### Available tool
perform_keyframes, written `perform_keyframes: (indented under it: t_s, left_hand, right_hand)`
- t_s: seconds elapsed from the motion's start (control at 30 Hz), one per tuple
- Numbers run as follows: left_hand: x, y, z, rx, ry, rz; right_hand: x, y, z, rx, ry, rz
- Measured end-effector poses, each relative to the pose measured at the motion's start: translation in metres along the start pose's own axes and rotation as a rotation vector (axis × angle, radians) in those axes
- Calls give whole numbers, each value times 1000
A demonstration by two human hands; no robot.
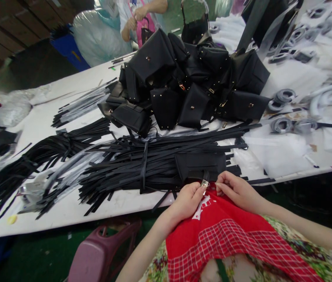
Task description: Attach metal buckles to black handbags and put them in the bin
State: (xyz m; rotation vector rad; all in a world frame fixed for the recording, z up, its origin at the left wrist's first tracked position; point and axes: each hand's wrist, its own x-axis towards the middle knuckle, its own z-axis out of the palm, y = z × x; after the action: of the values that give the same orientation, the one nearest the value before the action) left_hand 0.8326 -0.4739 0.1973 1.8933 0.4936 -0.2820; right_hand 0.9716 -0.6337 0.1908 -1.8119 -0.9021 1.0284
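Observation:
My left hand (187, 200) pinches a small silver metal buckle (204, 183) that hangs on a short black strap from a flat black leather piece (200, 165). My right hand (236, 189) is closed beside it, fingertips pinched close to the buckle; what they hold is too small to make out. Both hands rest over a red apron (221, 231) at the table's near edge. The leather piece lies on a pile of long black straps (142, 158).
A heap of small black handbags (189, 78) fills the middle of the white table (66, 98). More strap bundles (45, 152) lie to the left, grey coils (283, 125) and white wrapping to the right. Another person's hands (135, 17) work at the far side. A maroon stool (101, 250) stands below.

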Motion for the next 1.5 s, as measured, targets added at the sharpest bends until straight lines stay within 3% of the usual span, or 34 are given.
perform_keyframes:
  t_s: [0.17, 0.47, 0.6, 0.87, 1.03, 1.1, 1.27, 1.5]
  left_hand:
    - [0, 1, 0, 14, 3, 14]
    - [-3, 3, 0, 64, 10, 29]
    - [-4, 3, -1, 103, 13, 29]
    - [-5, 8, -3, 329, -64, 106]
    - [-5, 19, -1, 636, -76, 113]
    - [-6, 22, 0, 669, -58, 93]
    - [-5, 18, 2, 532, 20, -4]
    - [-4, 3, 3, 288, 60, 44]
  right_hand:
    - [5, 0, 0, -58, 57, -80]
    - [12, -1, 2, -520, 103, -489]
    - [10, -2, 1, -503, 128, -574]
    - [9, -2, 4, -182, 16, -399]
    - [15, -17, 5, -234, -113, -501]
    - [17, -21, 1, -234, -103, -482]
    - [18, -8, -9, -234, -15, -236]
    - [24, 8, -5, -191, -51, -211]
